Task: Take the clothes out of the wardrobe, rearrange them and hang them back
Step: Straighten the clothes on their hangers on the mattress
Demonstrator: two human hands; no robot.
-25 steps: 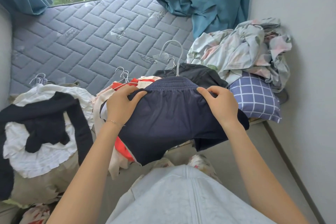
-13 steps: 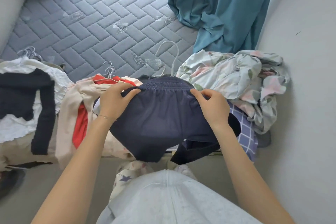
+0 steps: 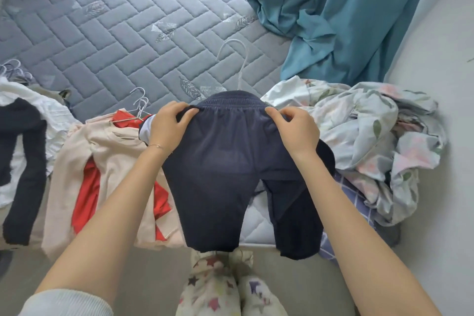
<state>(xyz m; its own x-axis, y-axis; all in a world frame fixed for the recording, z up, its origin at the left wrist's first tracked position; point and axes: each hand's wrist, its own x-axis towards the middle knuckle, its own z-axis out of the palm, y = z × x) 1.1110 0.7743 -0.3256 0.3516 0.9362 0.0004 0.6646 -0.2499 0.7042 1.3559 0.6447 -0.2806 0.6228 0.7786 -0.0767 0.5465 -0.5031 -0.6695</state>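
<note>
View: head.
Shorts: navy shorts, hanging over mattress edge, white hanger hook poking out behind waistband.
Hands: left hand and right hand apart, each pinching a waistband end.
Risk: probably slipping off hanger, from uneven seating.

We find the shorts at centre, hanging over the near edge of the mattress, with their hanger hook at twelve o'clock. Hangered clothes lie at nine o'clock and crumpled bedding at three. The curtain is at one, behind the bedding.

The navy shorts hide the white hanger below its hook; the left edge cuts the black-and-white garment.
</note>
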